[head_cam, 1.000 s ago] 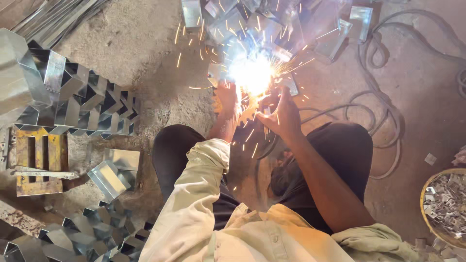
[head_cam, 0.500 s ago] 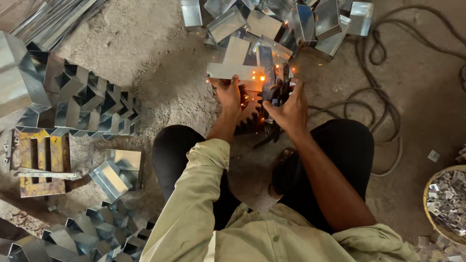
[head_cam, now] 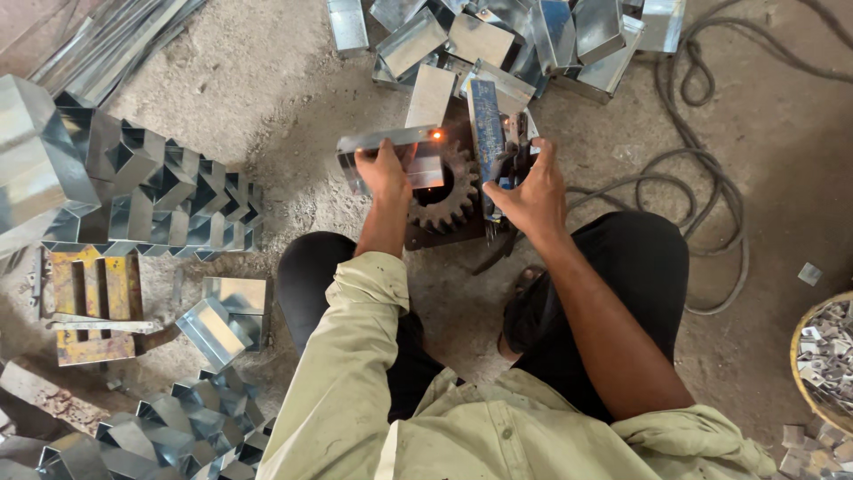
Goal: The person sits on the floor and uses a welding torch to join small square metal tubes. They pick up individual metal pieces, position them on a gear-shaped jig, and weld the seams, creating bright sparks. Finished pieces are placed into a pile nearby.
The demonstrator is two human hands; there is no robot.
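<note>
Gripped: left hand [head_cam: 384,171] holds metal channel [head_cam: 391,148].

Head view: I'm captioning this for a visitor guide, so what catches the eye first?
At top centre, a glowing orange spot on the shiny metal piece held by the left hand, above a dark toothed gear. The right hand grips a welding holder. At left, a row of folded metal brackets.

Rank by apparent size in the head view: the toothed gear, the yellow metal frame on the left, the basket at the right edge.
1. Yellow metal frame.
2. Toothed gear, partly covered.
Basket: cut off by the edge, so unranked.
</note>
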